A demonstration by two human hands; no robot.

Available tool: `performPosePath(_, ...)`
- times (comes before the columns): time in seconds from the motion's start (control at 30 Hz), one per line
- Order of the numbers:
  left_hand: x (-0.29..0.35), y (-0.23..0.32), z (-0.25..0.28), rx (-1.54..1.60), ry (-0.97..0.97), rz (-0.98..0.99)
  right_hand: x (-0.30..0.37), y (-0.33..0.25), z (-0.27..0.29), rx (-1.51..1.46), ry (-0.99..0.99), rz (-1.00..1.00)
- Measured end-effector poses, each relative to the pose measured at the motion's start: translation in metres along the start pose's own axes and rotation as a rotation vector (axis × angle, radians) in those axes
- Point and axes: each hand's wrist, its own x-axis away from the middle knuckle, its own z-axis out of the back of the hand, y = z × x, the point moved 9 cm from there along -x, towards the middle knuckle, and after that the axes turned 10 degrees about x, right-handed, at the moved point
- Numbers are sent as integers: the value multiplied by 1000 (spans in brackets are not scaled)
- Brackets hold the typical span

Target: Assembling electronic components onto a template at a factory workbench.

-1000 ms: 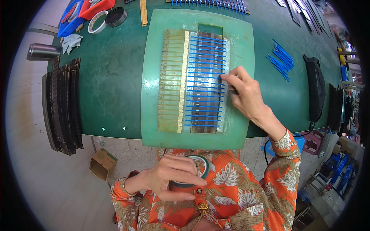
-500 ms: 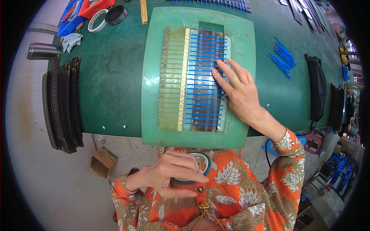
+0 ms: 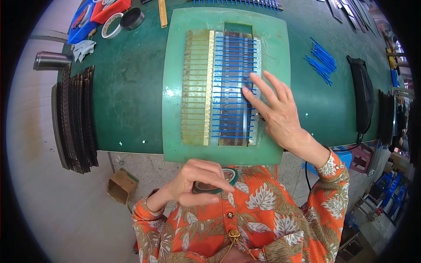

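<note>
My left hand (image 3: pixel 198 177) is closed around a roll of green tape (image 3: pixel 233 175), just off the near edge of a pale green board (image 3: pixel 267 156). Part of the roll is hidden behind the fingers. My right hand (image 3: pixel 280 115) has its fingers spread, with the fingertips on or just above the right side of a dark slotted strip (image 3: pixel 228 141). Several short blue wires (image 3: pixel 232 108) lie crosswise over that strip in an even row. A narrow shiny band runs lengthwise along it. Left of the wires is a brass-coloured toothed plate (image 3: pixel 196 92) with a pale notched edge.
Loose blue wires (image 3: pixel 322 59) and a black pouch (image 3: pixel 362 94) lie to the right. Dark strips (image 3: pixel 79 118) are stacked at the left edge. Tape rolls (image 3: pixel 112 26), a blue bin (image 3: pixel 80 26), a metal cup (image 3: pixel 52 60) and a wooden ruler (image 3: pixel 162 13) stand farther back.
My left hand has risen toward the board's near edge with the tape roll. My right fingers have slid slightly nearer along the strip. The whole view has shifted a little.
</note>
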Motion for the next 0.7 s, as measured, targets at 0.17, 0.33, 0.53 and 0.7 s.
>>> performPosePath(0.17,0,-16,10,132,23,48,8,-4,-6,35,23,-19)
performPosePath(0.33,4,-26,15,194,33,62,7,-3,-2,-38,3,-11)
performPosePath(0.53,3,-36,23,215,77,136,19,-12,-5,-16,-4,17)
performPosePath(0.7,0,-38,25,177,52,144,17,-8,3,-110,-31,19)
